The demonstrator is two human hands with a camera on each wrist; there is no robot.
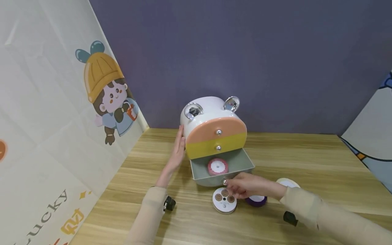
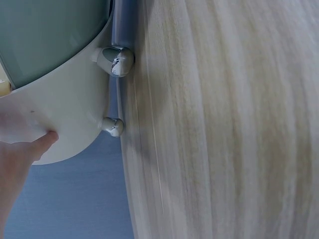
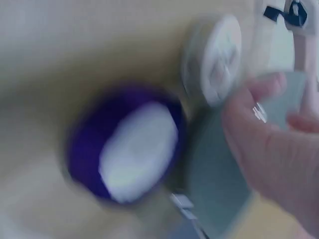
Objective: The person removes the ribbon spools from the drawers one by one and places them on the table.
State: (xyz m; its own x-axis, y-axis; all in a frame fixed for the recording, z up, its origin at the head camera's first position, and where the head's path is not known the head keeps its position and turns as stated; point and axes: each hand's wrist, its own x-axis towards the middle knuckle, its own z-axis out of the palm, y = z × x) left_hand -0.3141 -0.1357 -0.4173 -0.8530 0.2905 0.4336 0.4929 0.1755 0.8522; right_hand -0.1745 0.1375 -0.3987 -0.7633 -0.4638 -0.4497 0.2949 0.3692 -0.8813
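A small animal-faced drawer cabinet (image 1: pixel 211 102) with silver ears stands on the table. Its lowest, grey-green drawer (image 1: pixel 203 182) is pulled out, with a pink ribbon spool (image 1: pixel 218 166) lying inside. My left hand (image 1: pixel 177 153) rests along the cabinet's left side, fingers straight; the left wrist view shows the thumb (image 2: pixel 46 143) against the white shell. At the drawer front, my right hand (image 1: pixel 245 184) has its fingers curled about the silver knob (image 1: pixel 225 182). The knob shows between thumb and finger in the blurred right wrist view. Just below sits a white round case with brown circles (image 1: pixel 224 205).
A purple ribbon spool (image 3: pixel 89 144) lies beneath my right hand, partly hidden in the head view. Farther right is a cream-rimmed spool (image 1: pixel 288 182) behind my right wrist. The cabinet stands on short silver feet (image 2: pixel 117 62). A dark blue panel (image 1: pixel 260 68) closes the table's back.
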